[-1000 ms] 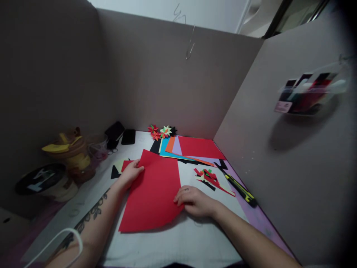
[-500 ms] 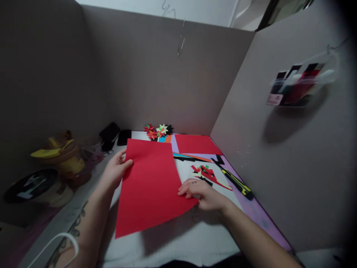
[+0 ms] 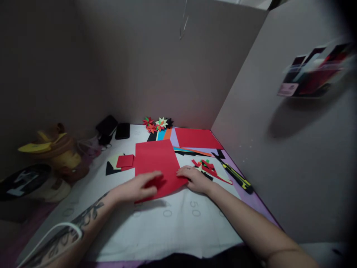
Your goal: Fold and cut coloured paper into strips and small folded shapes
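Note:
A large red paper sheet (image 3: pixel 156 160) lies low over the white table cover, its near right corner lifted in a slight curve. At that corner my right hand (image 3: pixel 196 179) pinches the right edge, thumb below and fingers on top. My left hand (image 3: pixel 141 186) is a little blurred and hovers over the near left part of the sheet, thumb and fingers apart, holding nothing. Left of the sheet are small red paper squares (image 3: pixel 125 160) and black paper pieces (image 3: pixel 111 169). Just beyond my right hand lies a pile of paper scraps (image 3: pixel 206 167).
A black and yellow box cutter (image 3: pixel 237 178) lies along the right edge. Behind are another red sheet (image 3: pixel 198 138), coloured strips (image 3: pixel 167 134) and folded paper stars (image 3: pixel 161 123). A phone (image 3: pixel 122 131), a yellow pot (image 3: pixel 65 156) and a cap (image 3: pixel 28 182) stand left. Grey walls enclose the table.
The red sheet has come down toward the table. My left hand has let go of its left edge and moved right over it. Small red squares at left are now uncovered. The view tilted down.

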The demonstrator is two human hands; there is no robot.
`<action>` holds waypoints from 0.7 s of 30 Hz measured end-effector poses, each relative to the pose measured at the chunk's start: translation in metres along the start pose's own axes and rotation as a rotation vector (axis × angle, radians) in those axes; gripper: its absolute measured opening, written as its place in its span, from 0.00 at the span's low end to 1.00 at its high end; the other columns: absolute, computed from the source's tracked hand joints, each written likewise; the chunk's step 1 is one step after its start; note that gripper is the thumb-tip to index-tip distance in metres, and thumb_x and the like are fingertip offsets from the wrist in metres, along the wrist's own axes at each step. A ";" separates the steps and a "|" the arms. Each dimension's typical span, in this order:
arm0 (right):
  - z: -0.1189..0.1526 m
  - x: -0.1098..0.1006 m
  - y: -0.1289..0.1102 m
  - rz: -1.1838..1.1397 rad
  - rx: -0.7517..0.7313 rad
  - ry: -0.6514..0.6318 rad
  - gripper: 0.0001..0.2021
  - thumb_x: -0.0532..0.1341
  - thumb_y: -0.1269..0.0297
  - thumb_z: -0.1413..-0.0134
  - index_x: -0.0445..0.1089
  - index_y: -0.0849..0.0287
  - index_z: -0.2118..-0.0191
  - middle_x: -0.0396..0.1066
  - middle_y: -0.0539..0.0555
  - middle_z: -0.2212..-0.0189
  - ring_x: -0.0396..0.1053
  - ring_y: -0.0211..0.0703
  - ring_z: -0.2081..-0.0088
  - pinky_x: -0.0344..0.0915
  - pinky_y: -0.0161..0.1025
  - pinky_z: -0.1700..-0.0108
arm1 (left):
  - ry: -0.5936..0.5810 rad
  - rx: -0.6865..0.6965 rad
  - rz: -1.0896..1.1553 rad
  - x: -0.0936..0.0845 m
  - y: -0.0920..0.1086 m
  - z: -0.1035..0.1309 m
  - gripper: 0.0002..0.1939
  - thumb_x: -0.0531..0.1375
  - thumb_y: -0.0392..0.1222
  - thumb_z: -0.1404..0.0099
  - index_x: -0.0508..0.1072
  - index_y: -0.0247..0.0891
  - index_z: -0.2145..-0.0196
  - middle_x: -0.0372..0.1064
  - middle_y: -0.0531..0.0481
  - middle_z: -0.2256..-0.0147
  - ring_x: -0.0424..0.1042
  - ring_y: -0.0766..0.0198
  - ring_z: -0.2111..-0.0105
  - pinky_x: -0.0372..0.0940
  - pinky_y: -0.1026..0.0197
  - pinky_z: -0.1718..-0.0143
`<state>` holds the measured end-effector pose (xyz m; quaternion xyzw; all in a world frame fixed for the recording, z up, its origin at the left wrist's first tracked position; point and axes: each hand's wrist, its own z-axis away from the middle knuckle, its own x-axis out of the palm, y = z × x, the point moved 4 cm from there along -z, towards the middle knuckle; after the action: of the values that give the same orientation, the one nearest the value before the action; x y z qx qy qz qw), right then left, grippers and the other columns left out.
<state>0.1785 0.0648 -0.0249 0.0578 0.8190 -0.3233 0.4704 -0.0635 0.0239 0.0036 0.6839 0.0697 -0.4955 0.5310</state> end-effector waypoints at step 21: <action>-0.006 0.002 0.019 -0.011 0.440 0.204 0.08 0.58 0.65 0.47 0.72 0.58 0.73 0.72 0.54 0.71 0.67 0.43 0.64 0.62 0.39 0.59 | 0.393 -0.142 -0.244 -0.006 -0.037 0.028 0.19 0.50 0.47 0.35 0.75 0.38 0.75 0.74 0.46 0.67 0.71 0.58 0.63 0.63 0.57 0.57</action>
<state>0.1804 0.0827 -0.0330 0.1870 0.7725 -0.4889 0.3595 -0.1062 0.0197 -0.0145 0.7145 0.2887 -0.4073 0.4901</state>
